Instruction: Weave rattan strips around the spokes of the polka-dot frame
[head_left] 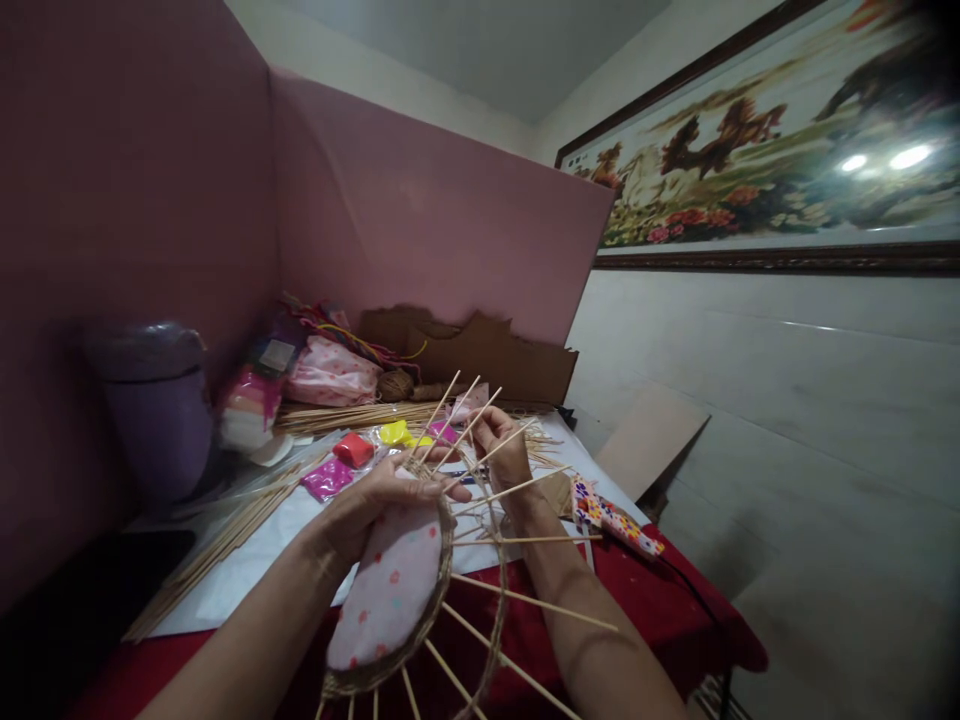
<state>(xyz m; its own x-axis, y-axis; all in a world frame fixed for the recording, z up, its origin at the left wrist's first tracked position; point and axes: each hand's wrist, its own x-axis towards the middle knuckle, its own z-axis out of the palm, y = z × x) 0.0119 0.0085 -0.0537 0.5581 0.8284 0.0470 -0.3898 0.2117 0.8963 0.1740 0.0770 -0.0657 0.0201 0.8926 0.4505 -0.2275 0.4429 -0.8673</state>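
My left hand (401, 490) is closed on the rim of a half-round basket base (397, 575), its thumb lying over the edge. The base is covered in pale pink fabric with small red spots and edged in brown twine. Thin wooden sticks (525, 600) fan out from that edge. A loose strand of twine (501, 600) curves across the sticks, away from the base. Up at the far sticks, my right hand (501, 445) has thumb and fingertips pinched together, seemingly on the twine beside a stick; the exact contact point is too small to see clearly.
A flowered glue gun (615, 520) with a black cord lies on the red tablecloth (675, 600) at right. Red (354, 450), purple and yellow packets lie behind the hands. Bundled sticks (225, 550) run along the left. A purple bin (157, 420) and torn cardboard (480, 350) stand farther back.
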